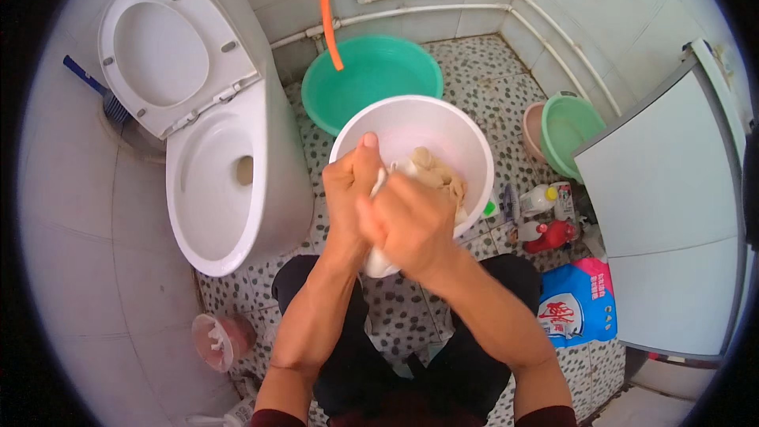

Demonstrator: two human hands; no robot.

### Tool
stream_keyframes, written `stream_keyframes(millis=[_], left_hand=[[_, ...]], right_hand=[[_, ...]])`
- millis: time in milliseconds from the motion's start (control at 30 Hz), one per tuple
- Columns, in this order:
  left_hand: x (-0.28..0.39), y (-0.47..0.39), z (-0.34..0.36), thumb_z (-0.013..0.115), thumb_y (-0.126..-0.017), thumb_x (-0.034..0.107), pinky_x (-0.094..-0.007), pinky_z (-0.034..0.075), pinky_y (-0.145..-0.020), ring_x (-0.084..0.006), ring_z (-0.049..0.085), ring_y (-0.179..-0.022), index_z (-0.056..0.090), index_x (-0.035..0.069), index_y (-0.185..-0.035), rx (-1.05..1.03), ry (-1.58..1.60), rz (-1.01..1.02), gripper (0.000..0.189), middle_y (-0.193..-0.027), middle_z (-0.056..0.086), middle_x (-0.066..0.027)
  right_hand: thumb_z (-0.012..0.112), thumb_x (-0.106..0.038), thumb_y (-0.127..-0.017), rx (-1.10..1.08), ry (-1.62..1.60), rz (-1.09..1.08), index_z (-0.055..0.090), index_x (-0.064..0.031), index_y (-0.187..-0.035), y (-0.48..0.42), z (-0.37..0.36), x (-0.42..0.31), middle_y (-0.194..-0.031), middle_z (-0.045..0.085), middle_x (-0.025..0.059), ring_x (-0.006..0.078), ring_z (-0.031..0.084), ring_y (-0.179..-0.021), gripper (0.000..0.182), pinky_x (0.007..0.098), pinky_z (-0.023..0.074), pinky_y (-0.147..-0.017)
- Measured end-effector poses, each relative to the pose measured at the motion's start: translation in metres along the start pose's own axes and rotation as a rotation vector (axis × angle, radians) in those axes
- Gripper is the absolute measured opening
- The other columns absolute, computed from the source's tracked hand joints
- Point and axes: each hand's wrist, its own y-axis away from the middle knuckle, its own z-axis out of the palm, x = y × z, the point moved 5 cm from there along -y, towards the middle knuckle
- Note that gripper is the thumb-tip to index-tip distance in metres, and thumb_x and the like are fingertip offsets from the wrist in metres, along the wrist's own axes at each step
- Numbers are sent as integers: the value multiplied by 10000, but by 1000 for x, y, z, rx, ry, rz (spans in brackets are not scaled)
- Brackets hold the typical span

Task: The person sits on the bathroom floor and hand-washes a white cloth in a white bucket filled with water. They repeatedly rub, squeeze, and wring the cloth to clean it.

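Both of my fists are closed around a white cloth [379, 264], held close together over the near rim of a white plastic basin [379, 121]. My left hand [354, 196] has its thumb pointing up. Beside it, slightly nearer to me, is my right hand [412, 222], a little blurred. Part of the cloth hangs below the hands, and the stretch inside the fists is hidden. Inside the basin lies a crumpled beige cloth [439, 171]. Behind it a green plastic basin [372, 71] stands on the floor, an orange hose [328, 24] hanging over it.
A toilet [284, 190] with raised lid is on the left, a toilet brush [86, 74] beyond it. At right are a blue detergent bag [575, 302], bottles [548, 237], a light green basin [566, 130] and a white panel [664, 190]. A pinkish bin [222, 341] sits lower left.
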Motion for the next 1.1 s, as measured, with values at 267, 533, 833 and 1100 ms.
stream_keyframes(millis=[267, 533, 833, 1100], left_hand=[[-2, -2, 2, 500, -1026, 309, -255, 290, -477, -38, 345, -559, 500, 69, -615, -54, 5, 31, 476, -609, 457, 63], [-4, 2, 6, 484, -1031, 307, -239, 288, -481, -27, 337, -575, 481, 80, -623, -39, 57, -58, 466, -610, 439, 74], [-12, 0, 8, 493, -1027, 301, -237, 316, -501, -33, 372, -591, 512, 76, -633, -64, 134, -32, 454, -634, 473, 57], [6, 5, 12, 503, -1023, 315, -238, 296, -491, -27, 376, -584, 491, 66, -608, -38, 71, 58, 483, -617, 474, 60]], right_hand=[[676, -75, -823, -48, -75, -11, 477, -65, -608, -1, -4, -5, -601, 492, 107, 281, 529, -483, 293, 393, 403, -430], [655, -35, -843, 48, -136, -48, 444, -40, -603, -4, -4, 8, -567, 447, 99, 261, 435, -454, 319, 392, 343, -433], [660, -45, -828, 99, -111, -65, 451, -34, -591, 1, -1, 8, -559, 431, 113, 260, 442, -461, 316, 384, 347, -435], [671, -20, -774, 55, -143, 162, 416, -43, -579, -6, 2, 28, -559, 406, 93, 236, 434, -455, 321, 370, 334, -430]])
